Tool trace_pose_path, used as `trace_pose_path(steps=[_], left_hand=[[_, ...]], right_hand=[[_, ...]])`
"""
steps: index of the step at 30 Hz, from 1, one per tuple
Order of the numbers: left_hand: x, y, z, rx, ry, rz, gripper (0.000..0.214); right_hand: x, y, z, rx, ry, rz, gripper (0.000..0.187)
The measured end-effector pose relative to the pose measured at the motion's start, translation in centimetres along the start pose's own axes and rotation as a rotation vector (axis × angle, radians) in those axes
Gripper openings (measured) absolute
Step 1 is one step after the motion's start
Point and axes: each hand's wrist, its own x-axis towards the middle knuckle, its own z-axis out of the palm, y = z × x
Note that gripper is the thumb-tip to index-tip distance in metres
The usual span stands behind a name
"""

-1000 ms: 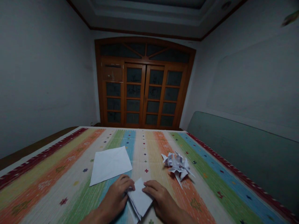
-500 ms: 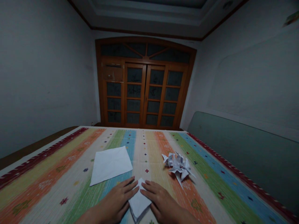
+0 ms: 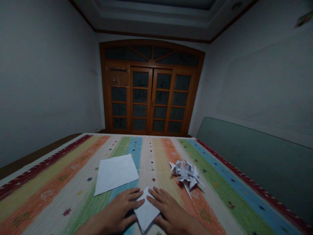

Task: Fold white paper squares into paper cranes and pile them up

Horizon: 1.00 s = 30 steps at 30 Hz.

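Observation:
A small white sheet of paper folded into a layered diamond (image 3: 146, 211) lies at the table's near edge, one point facing away from me. My left hand (image 3: 124, 206) rests on its left side, with outstretched fingertips on the upper left edge and the thumb by the left corner. On the opposite side, my right hand (image 3: 168, 206) lies with its fingers spread over the upper right edge; its thumb is at the right corner, partly hidden. Both hands touch the paper without closing around it. The lower tip shows stacked layers.
A flat white paper sheet (image 3: 116, 174) lies beyond my left hand. Several folded white paper pieces (image 3: 187, 174) sit heaped beyond my right hand. A striped, patterned cloth (image 3: 215, 195) covers the table. Behind it are wooden glazed doors (image 3: 151, 98), and a grey-green panel (image 3: 244, 150) stands on the right.
My fingers have shifted slightly along the folded paper's upper edges. The diamond's face looks a little wider and flatter. The flat sheet and the heap have stayed in place.

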Motion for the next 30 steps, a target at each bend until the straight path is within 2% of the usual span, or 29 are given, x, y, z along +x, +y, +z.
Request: trace_pose_path(steps=[3, 6, 11, 16, 24, 30], left_hand=[[0.0, 0.4, -0.6, 0.02, -0.032, -0.006, 0.043], [-0.1, 0.6, -1.1, 0.019, -0.061, -0.004, 0.035], [-0.5, -0.1, -0.8, -0.055, 0.005, 0.011, 0.029], [-1.0, -1.3, 0.2, -0.11, 0.066, 0.006, 0.025], [-1.5, -3.7, 2.2, -0.21, 0.204, 0.061, 0.03], [-1.6, -3.9, 2.5, -0.228, 0.289, 0.076, 0.025]], right_hand=[[0.1, -0.2, -0.4, 0.015, -0.044, -0.006, 0.077], [0.1, -0.3, -0.7, 0.025, -0.034, -0.059, 0.082], [0.1, -0.6, -1.0, 0.029, -0.074, -0.02, 0.076], [0.0, -0.8, -0.7, -0.003, 0.026, -0.018, 0.068], [-0.1, -1.2, -0.1, -0.08, 0.162, -0.019, 0.038], [0.0, -0.5, 0.9, -0.021, 0.235, -0.026, 0.035]])
